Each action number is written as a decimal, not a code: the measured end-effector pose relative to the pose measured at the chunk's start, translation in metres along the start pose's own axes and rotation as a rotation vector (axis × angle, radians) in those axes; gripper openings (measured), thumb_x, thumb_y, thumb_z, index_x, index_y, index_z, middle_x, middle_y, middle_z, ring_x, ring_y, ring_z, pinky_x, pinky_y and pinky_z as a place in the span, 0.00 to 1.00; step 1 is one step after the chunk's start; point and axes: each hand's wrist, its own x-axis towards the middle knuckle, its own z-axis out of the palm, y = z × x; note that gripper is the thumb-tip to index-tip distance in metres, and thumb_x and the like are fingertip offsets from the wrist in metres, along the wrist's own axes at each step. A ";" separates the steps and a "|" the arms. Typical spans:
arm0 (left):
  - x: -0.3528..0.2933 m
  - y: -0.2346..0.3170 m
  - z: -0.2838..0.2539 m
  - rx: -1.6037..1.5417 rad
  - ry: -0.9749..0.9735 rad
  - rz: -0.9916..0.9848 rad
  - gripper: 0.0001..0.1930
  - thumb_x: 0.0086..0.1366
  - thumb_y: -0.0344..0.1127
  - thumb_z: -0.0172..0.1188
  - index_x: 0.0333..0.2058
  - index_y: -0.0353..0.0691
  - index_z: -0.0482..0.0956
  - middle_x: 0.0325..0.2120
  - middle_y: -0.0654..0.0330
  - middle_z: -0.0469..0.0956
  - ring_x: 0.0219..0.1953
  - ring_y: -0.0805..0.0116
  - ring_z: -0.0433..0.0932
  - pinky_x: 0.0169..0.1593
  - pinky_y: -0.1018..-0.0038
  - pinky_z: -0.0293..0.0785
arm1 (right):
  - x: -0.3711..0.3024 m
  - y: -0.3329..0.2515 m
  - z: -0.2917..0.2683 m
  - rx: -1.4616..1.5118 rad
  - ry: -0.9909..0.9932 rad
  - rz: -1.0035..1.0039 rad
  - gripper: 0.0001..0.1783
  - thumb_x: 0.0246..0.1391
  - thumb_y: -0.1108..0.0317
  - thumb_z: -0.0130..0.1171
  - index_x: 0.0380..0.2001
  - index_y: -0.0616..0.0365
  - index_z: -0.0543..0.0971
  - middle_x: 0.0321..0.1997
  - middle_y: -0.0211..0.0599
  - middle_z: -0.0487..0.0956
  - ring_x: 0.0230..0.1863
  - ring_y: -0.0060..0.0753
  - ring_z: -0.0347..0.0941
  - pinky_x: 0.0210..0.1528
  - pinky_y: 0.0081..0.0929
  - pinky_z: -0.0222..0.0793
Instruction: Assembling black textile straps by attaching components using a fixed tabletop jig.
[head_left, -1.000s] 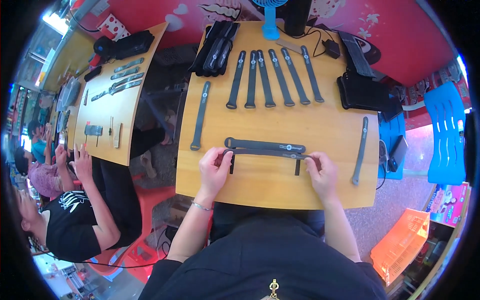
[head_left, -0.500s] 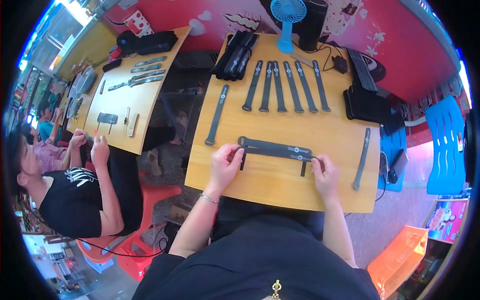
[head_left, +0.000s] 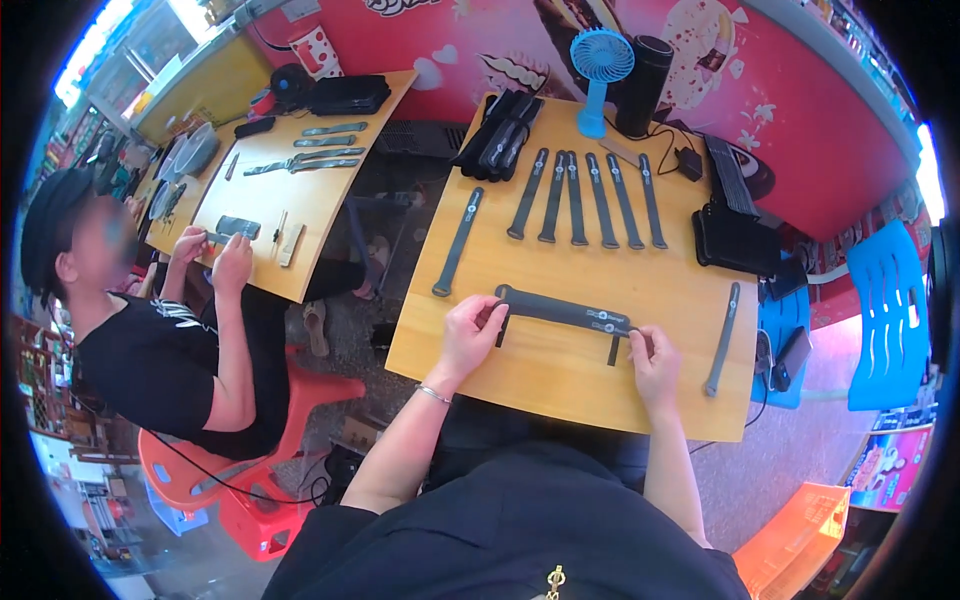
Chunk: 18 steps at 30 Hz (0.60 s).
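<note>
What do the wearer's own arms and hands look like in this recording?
Both the left hand and right hand are bare, with no gloves. A thin silver-coloured bracelet circles the left wrist; nothing shows on the right wrist. The forearms are uncovered, and short black sleeves end higher up the arms. No cables show on either arm.

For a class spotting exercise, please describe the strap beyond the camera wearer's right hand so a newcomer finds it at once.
Find the wooden table in the picture's middle, then its right edge, beyond the wearer's right hand. There lies a narrow, dark strap with its broader end toward the front. Unlike the six straps grouped farther back, it lies alone on that side.
</note>
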 end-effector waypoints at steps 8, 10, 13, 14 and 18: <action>0.002 -0.001 0.000 -0.042 -0.020 0.008 0.06 0.60 0.29 0.62 0.30 0.31 0.78 0.20 0.64 0.74 0.21 0.80 0.70 0.24 0.81 0.67 | -0.002 -0.001 -0.001 0.016 0.016 -0.001 0.08 0.56 0.68 0.58 0.28 0.62 0.76 0.18 0.31 0.72 0.22 0.17 0.66 0.25 0.20 0.62; 0.000 -0.002 0.001 -0.040 -0.008 0.023 0.06 0.60 0.29 0.62 0.30 0.31 0.78 0.20 0.63 0.74 0.21 0.80 0.70 0.24 0.82 0.66 | -0.002 0.003 -0.003 -0.055 0.005 -0.011 0.08 0.56 0.67 0.58 0.28 0.62 0.76 0.18 0.33 0.73 0.22 0.18 0.66 0.25 0.21 0.62; 0.001 -0.002 0.001 -0.032 0.000 0.025 0.05 0.59 0.28 0.62 0.29 0.31 0.77 0.20 0.63 0.74 0.21 0.80 0.71 0.24 0.82 0.67 | -0.003 -0.002 -0.003 -0.056 0.021 -0.020 0.09 0.55 0.67 0.59 0.28 0.62 0.76 0.19 0.36 0.74 0.22 0.20 0.68 0.26 0.23 0.64; 0.000 -0.001 0.001 -0.027 -0.001 0.013 0.05 0.59 0.28 0.62 0.29 0.32 0.77 0.20 0.63 0.74 0.21 0.79 0.71 0.24 0.82 0.67 | -0.004 -0.001 -0.004 -0.060 0.022 -0.017 0.09 0.55 0.67 0.59 0.28 0.62 0.76 0.19 0.36 0.74 0.22 0.20 0.68 0.26 0.23 0.64; 0.002 0.005 0.000 -0.001 0.021 0.116 0.04 0.59 0.26 0.62 0.29 0.31 0.77 0.25 0.61 0.73 0.23 0.77 0.74 0.24 0.83 0.68 | -0.003 0.006 -0.003 -0.007 -0.013 -0.004 0.09 0.54 0.67 0.60 0.29 0.62 0.77 0.23 0.38 0.78 0.25 0.24 0.72 0.30 0.24 0.67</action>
